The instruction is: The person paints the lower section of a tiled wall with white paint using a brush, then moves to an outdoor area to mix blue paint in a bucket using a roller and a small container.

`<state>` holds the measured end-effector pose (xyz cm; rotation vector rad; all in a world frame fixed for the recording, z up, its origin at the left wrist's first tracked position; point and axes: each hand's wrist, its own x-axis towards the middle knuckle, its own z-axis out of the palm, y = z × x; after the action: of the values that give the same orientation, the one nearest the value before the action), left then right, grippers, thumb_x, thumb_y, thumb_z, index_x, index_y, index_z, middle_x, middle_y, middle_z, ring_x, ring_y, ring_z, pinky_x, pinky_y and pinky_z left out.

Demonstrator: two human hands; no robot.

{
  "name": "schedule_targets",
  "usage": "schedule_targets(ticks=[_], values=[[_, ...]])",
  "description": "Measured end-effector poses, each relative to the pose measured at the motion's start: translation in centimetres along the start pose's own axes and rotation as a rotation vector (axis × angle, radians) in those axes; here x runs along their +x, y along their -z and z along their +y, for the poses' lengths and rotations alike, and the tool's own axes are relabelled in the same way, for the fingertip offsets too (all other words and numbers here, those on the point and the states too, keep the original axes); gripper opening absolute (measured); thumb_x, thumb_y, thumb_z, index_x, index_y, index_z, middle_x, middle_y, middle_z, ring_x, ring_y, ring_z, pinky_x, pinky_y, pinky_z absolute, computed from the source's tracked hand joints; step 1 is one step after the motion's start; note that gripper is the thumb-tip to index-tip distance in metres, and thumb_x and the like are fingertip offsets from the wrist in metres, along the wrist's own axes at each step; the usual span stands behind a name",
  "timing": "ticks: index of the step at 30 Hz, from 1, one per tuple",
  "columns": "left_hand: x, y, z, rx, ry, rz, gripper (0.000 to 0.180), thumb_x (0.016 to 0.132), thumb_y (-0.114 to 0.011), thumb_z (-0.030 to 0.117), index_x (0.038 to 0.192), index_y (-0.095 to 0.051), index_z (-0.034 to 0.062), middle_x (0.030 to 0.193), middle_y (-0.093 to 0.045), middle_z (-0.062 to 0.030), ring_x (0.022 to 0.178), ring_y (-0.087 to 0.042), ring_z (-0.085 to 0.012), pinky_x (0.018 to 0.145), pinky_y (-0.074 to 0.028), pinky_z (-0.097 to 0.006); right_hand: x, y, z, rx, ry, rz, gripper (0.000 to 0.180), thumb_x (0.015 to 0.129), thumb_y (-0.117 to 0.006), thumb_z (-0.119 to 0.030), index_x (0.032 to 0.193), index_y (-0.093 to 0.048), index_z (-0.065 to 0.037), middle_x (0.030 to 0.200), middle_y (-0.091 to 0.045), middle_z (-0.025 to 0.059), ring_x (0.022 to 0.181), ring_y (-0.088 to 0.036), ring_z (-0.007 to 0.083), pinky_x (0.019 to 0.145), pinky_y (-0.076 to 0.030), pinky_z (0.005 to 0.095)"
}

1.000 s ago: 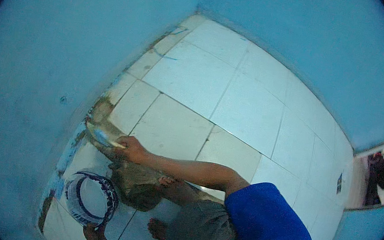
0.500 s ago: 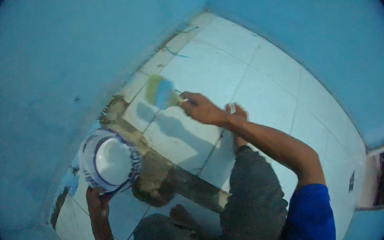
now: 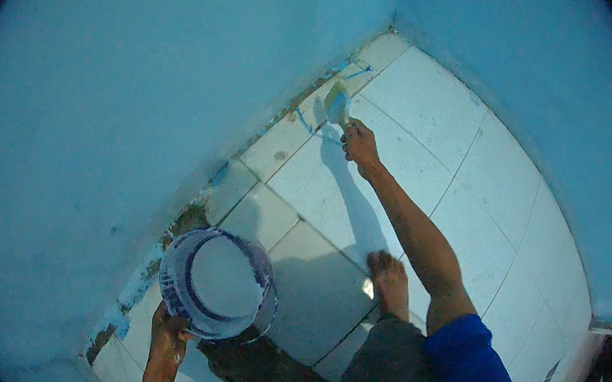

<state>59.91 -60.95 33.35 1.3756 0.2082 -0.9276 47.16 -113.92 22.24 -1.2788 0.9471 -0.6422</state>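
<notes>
My right hand is closed round the handle of a wide paintbrush, with blue paint on its body and pale yellowish bristles. The bristles point toward the foot of the left wall, over the floor's edge; whether they touch anything I cannot tell. Near the lower left, my left hand grips the rim of a clear plastic bucket that has dark marks on its side. White paint shows inside it. The left fingers are partly hidden behind the bucket.
A light blue wall rises on the left and another blue wall on the right, meeting at a far corner. White floor tiles carry blue smears along the left edge. My bare foot rests on the tiles.
My right hand has carried the paintbrush farther away, toward the left wall's base near the corner. The bucket now appears lower and more to the right as the view has shifted.
</notes>
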Motion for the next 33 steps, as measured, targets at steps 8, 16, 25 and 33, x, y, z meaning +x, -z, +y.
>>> schedule_targets(ticks=[8,16,25,33], values=[[-0.8,-7.9,-0.5,-0.026,-0.031,0.175,0.06,0.079,-0.056,-0.006,0.136,-0.042,0.0065,0.097,-0.064,-0.0108,0.061,-0.061,-0.0176,0.041,-0.044,-0.026,23.9,11.8,3.1,-0.319,0.495,0.36,0.042,0.099,-0.048,-0.023,0.134,-0.054,0.0,0.076,-0.058,0.0051,0.06,-0.053,0.0127,0.047,-0.042,0.0289],[-5.1,-14.6,2.5,0.0,-0.044,0.397,0.058,0.075,-0.061,-0.001,0.131,-0.047,0.0065,0.116,-0.059,-0.0101,0.088,-0.063,-0.0208,0.064,-0.058,-0.029,27.9,8.4,-0.3,-0.242,0.374,0.33,0.039,0.097,-0.051,-0.022,0.129,-0.06,-0.002,0.085,-0.065,0.0123,0.071,-0.061,0.0217,0.062,-0.048,0.0372],[-5.4,-16.4,3.6,0.086,-0.08,0.334,0.07,0.063,-0.067,-0.002,0.131,-0.05,-0.0009,0.104,-0.066,-0.0144,0.088,-0.068,-0.029,0.072,-0.058,-0.038,24.2,3.9,-1.6,-0.396,0.361,0.366,0.044,0.092,-0.056,-0.024,0.129,-0.06,-0.001,0.104,-0.068,0.0281,0.1,-0.067,0.0384,0.086,-0.051,0.0442],[-3.8,-6.6,0.3,0.139,-0.092,0.22,0.061,0.068,-0.069,0.003,0.127,-0.052,-0.0036,0.111,-0.066,-0.0148,0.096,-0.066,-0.0301,0.087,-0.055,-0.042,12.7,-5.5,-1.4,-0.403,0.517,0.265,0.038,0.094,-0.056,-0.02,0.126,-0.061,0.0,0.089,-0.067,0.0248,0.083,-0.067,0.0386,0.076,-0.052,0.0444]])
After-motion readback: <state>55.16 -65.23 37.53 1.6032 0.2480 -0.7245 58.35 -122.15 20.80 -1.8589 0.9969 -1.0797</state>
